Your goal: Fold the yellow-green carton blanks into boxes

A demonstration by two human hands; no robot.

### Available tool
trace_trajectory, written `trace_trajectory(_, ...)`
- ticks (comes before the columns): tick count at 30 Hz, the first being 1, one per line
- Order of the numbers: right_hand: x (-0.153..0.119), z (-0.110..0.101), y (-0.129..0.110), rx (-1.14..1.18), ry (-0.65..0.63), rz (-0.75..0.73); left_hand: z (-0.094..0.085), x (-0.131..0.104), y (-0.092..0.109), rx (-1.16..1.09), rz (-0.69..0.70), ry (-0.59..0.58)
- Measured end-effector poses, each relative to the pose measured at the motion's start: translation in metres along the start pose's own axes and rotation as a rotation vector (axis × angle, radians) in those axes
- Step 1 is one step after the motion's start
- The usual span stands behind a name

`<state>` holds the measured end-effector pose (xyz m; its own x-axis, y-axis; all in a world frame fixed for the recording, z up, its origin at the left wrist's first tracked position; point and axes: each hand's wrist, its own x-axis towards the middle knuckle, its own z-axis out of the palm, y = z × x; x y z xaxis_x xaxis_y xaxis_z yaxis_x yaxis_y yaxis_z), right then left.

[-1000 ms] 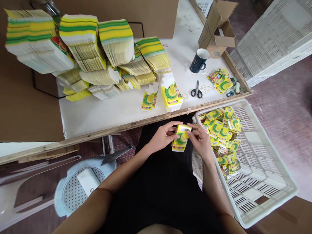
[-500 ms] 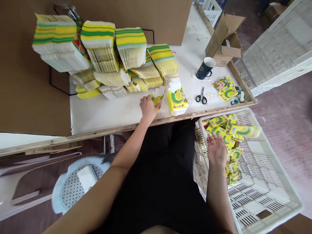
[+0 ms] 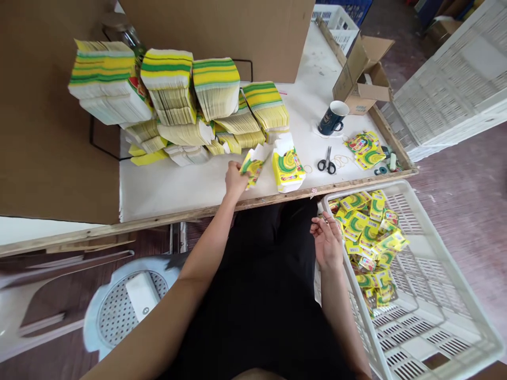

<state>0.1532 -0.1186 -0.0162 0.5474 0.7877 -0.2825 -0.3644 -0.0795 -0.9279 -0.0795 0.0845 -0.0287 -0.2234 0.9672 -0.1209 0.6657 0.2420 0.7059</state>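
Observation:
My left hand (image 3: 235, 179) is at the table's front edge, gripping a flat yellow-and-green carton (image 3: 253, 166) lifted off the white tabletop (image 3: 178, 182). Right beside it stands a small stack of the same flat cartons (image 3: 288, 168). My right hand (image 3: 327, 240) hovers empty over my lap, fingers apart, next to the rim of a white plastic crate (image 3: 435, 264) that holds several folded yellow boxes (image 3: 368, 232). Tall piles of flat cartons (image 3: 178, 100) fill the back of the table.
Scissors (image 3: 327, 161), rubber bands, a dark mug (image 3: 331, 117) and a small heap of cartons (image 3: 366, 149) lie on the table's right. An open cardboard box (image 3: 362, 79) sits behind. A grey stool (image 3: 127, 301) is at lower left; cardboard sheets stand left and behind.
The folded box held in both hands went into the crate. My left hand reached to the table and picked up a flat carton; my right hand drew back toward my lap.

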Motion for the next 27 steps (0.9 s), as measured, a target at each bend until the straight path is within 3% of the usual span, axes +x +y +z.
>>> trace_trajectory(2,-0.008,0.002,-0.002,-0.107,0.016,-0.093,-0.01,-0.02,-0.008,-0.074,0.03,0.044)
trace_trajectory(5,-0.024,0.014,-0.003,-0.364,-0.004,-0.312,-0.023,-0.072,-0.01,-0.47,0.172,0.115)
trace_trajectory(8,-0.036,0.034,-0.005,-0.636,-0.109,-0.574,-0.027,-0.129,0.003,-0.64,0.288,-0.101)
trace_trajectory(11,-0.038,0.047,-0.006,-0.82,-0.244,-0.682,-0.024,-0.164,0.018,-0.634,0.338,-0.259)
trace_trajectory(17,-0.035,0.039,-0.006,-0.906,-0.26,-0.71,-0.022,-0.163,0.022,-0.56,0.362,-0.391)
trace_trajectory(22,-0.037,0.033,-0.005,-0.958,-0.277,-0.596,-0.019,-0.165,0.019,-0.511,0.37,-0.468)
trace_trajectory(27,-0.035,0.034,0.0,-0.77,-0.266,-0.5,-0.021,-0.165,0.015,-0.531,0.334,-0.572)
